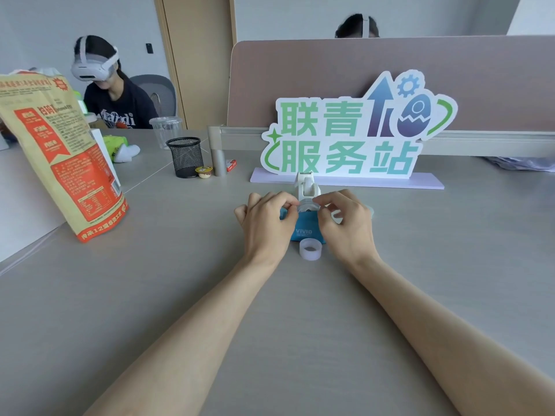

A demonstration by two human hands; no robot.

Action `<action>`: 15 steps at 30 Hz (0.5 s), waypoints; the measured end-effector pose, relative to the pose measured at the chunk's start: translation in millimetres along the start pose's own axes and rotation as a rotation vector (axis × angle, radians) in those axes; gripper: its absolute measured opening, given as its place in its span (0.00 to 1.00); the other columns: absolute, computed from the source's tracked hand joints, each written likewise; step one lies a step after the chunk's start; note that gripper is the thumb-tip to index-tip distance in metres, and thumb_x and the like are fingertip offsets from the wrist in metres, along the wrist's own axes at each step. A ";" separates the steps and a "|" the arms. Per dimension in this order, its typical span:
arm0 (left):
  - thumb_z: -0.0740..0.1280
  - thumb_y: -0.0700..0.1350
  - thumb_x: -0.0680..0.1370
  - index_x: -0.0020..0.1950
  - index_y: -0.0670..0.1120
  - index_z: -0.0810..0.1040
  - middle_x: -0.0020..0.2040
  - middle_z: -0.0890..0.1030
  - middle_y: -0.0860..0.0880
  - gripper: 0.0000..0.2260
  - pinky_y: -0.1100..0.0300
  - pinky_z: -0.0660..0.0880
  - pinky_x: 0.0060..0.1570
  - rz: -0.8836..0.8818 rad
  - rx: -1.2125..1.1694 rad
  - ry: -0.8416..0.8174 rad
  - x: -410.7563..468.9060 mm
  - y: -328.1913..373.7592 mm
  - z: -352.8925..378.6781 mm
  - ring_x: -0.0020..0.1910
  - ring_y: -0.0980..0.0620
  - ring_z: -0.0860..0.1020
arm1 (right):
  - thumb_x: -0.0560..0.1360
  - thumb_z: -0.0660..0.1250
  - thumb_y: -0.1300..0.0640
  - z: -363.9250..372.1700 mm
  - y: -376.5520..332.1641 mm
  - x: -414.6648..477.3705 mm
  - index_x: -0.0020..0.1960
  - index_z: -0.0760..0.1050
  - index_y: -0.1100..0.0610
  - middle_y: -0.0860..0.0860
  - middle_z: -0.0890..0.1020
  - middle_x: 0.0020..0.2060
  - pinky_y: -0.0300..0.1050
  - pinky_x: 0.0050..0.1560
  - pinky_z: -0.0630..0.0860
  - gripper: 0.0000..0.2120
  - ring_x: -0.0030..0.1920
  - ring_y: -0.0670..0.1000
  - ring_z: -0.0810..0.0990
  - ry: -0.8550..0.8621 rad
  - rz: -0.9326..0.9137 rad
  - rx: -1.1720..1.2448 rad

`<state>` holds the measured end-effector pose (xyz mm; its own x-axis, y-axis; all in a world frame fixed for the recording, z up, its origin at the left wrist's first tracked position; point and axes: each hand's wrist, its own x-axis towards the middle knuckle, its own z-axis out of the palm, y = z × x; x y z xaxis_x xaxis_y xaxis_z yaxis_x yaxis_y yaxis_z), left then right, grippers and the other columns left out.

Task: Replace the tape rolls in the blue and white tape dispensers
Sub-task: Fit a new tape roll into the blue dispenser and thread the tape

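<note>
**Both hands at the blue dispenser**

On the grey worktop [180,295], the left hand [264,223] and right hand [345,223] pinch, fingers curled, at a tape roll [307,206] seated atop the blue tape dispenser [304,231]. The white tape dispenser [306,186] stands just behind; a loose tape roll [310,249] stands just in front.

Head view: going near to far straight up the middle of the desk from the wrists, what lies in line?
Loose tape roll → blue tape dispenser → white tape dispenser → standing sign → desk partition.
</note>
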<state>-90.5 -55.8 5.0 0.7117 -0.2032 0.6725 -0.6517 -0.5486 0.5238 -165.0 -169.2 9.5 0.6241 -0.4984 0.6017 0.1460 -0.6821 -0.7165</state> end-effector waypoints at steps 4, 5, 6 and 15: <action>0.66 0.46 0.74 0.43 0.54 0.79 0.40 0.81 0.57 0.04 0.57 0.53 0.42 -0.005 0.003 0.004 0.3 -0.8 0.1 0.46 0.53 0.70 | 0.70 0.63 0.67 -0.2 0.4 -0.2 0.46 0.82 0.57 0.54 0.80 0.44 0.53 0.47 0.78 0.12 0.43 0.53 0.80 -0.004 -0.028 -0.002; 0.66 0.46 0.74 0.43 0.54 0.79 0.40 0.81 0.57 0.04 0.56 0.53 0.42 -0.005 0.003 0.002 0.4 -1.3 0.4 0.46 0.53 0.71 | 0.70 0.63 0.67 -0.3 0.9 -0.2 0.46 0.82 0.57 0.54 0.80 0.43 0.53 0.47 0.78 0.12 0.43 0.53 0.80 -0.004 -0.036 -0.009; 0.66 0.46 0.74 0.43 0.54 0.79 0.40 0.81 0.57 0.04 0.56 0.54 0.42 -0.005 0.005 0.001 0.6 -1.6 0.9 0.46 0.53 0.71 | 0.69 0.63 0.67 -0.2 1.5 0.1 0.47 0.83 0.57 0.54 0.80 0.42 0.54 0.46 0.78 0.12 0.42 0.54 0.80 -0.005 -0.044 -0.016; 0.66 0.46 0.74 0.43 0.54 0.80 0.41 0.81 0.57 0.04 0.56 0.55 0.43 -0.047 -0.005 -0.019 1.5 -2.9 1.6 0.46 0.54 0.69 | 0.71 0.67 0.63 0.6 4.4 1.4 0.52 0.83 0.56 0.48 0.76 0.40 0.42 0.40 0.74 0.12 0.40 0.50 0.77 -0.058 -0.096 -0.075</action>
<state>-87.0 -55.8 3.6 0.7462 -0.1932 0.6371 -0.6189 -0.5540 0.5568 -163.1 -172.6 6.9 0.6538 -0.3985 0.6432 0.1508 -0.7644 -0.6269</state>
